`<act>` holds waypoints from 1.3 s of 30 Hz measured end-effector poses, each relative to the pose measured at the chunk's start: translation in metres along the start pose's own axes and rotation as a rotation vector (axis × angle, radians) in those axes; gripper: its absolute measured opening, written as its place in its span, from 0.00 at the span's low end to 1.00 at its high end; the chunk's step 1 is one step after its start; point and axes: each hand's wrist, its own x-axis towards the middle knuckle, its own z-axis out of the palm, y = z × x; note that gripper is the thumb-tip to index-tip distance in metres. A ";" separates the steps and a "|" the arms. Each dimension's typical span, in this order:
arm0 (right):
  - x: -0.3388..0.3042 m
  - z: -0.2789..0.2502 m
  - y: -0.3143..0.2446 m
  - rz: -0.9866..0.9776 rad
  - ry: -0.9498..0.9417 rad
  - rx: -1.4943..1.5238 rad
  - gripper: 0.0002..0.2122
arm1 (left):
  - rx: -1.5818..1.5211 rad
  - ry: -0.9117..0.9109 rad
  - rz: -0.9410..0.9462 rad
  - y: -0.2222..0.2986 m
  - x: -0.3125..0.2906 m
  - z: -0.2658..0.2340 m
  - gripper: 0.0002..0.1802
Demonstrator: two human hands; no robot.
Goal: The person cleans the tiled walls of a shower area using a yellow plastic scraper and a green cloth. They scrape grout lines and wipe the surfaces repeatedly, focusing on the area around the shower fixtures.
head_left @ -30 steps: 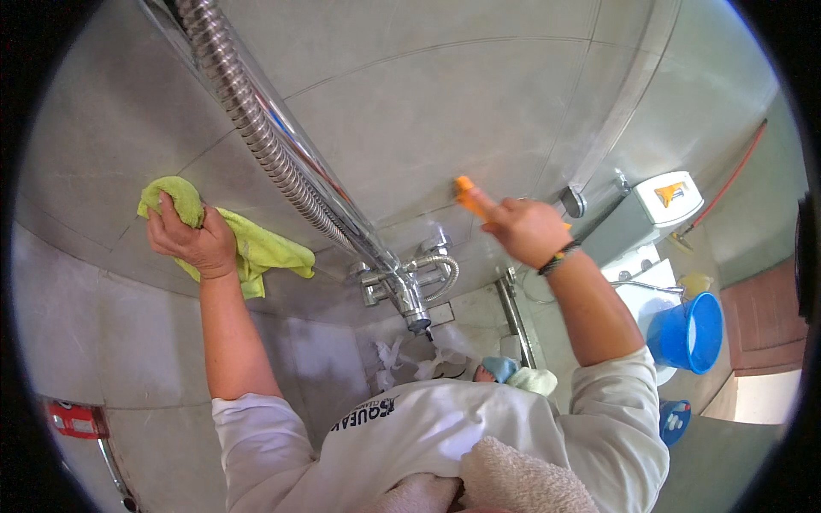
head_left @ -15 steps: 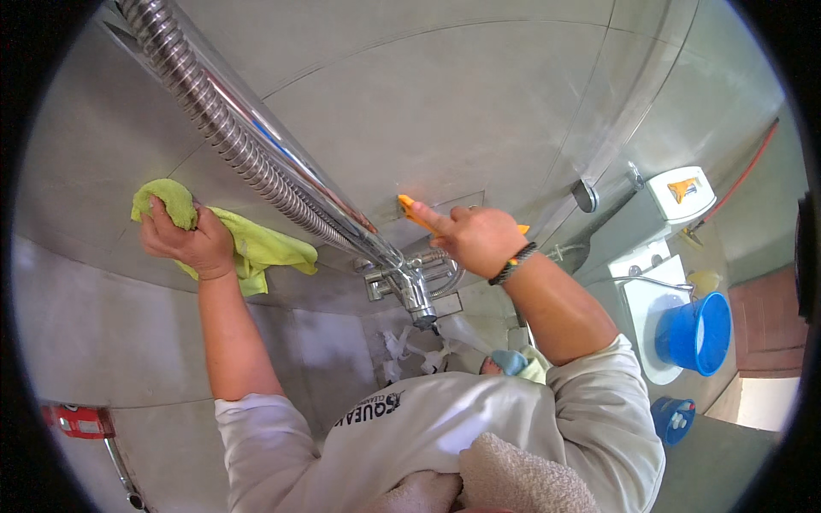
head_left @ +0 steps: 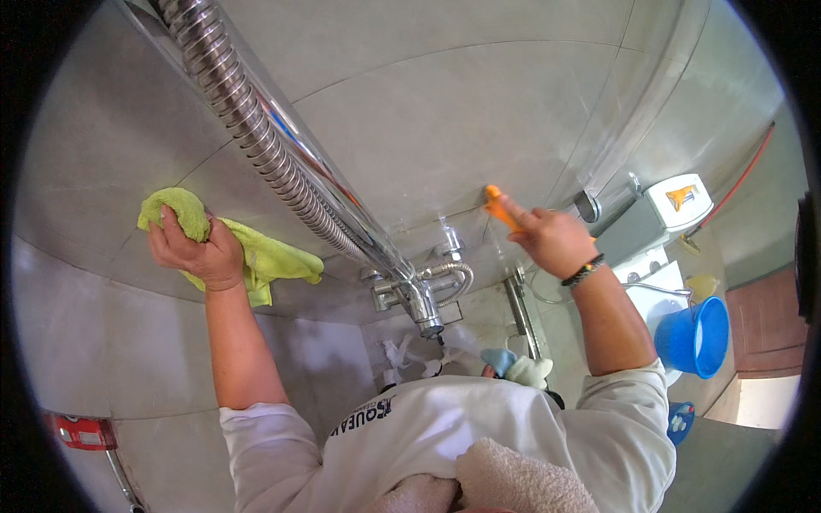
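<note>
My left hand (head_left: 205, 255) is closed on a yellow-green microfiber cloth (head_left: 278, 261), pressing a bunched part against the grey tiled wall while the rest hangs beside the wrist. On the right, my right hand (head_left: 560, 244) grips a slim orange tool (head_left: 498, 205) with the index finger stretched along it. The tool's tip is at the wall; its exact kind cannot be made out. Between my hands stands a chrome shower mixer (head_left: 415, 295), its riser pipe (head_left: 299, 162) and ribbed hose (head_left: 248, 120) slanting up to the left.
A white toilet (head_left: 658, 278) stands at the right, an orange item (head_left: 682, 198) on its tank (head_left: 697, 214). Nearby are a blue bucket (head_left: 676, 338) and a smaller blue container (head_left: 680, 421). A red holder (head_left: 85, 433) is at the lower left. Cloths (head_left: 513, 368) show below the mixer.
My right hand has moved right along the wall with the orange tool, away from the mixer. My left hand stays on the cloth at nearly the same spot.
</note>
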 end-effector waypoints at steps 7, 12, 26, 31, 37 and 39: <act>0.033 0.013 -0.042 -0.239 0.000 0.094 0.26 | -0.017 0.021 0.029 0.002 0.004 0.004 0.30; -0.018 -0.017 0.036 0.148 0.092 0.009 0.26 | 0.020 0.017 -0.008 0.002 0.000 0.000 0.30; -0.005 0.008 0.013 0.079 0.033 0.141 0.28 | 0.030 -0.008 0.002 -0.002 -0.001 0.001 0.33; -0.001 0.040 -0.002 0.162 0.028 0.441 0.30 | 0.033 0.007 0.022 0.001 0.000 0.005 0.33; -0.003 0.029 -0.011 0.181 -0.055 0.393 0.34 | 0.050 -0.004 0.021 -0.001 0.000 0.001 0.34; -0.002 0.032 -0.011 0.135 -0.004 0.360 0.34 | 0.046 -0.005 0.016 0.000 -0.001 0.002 0.34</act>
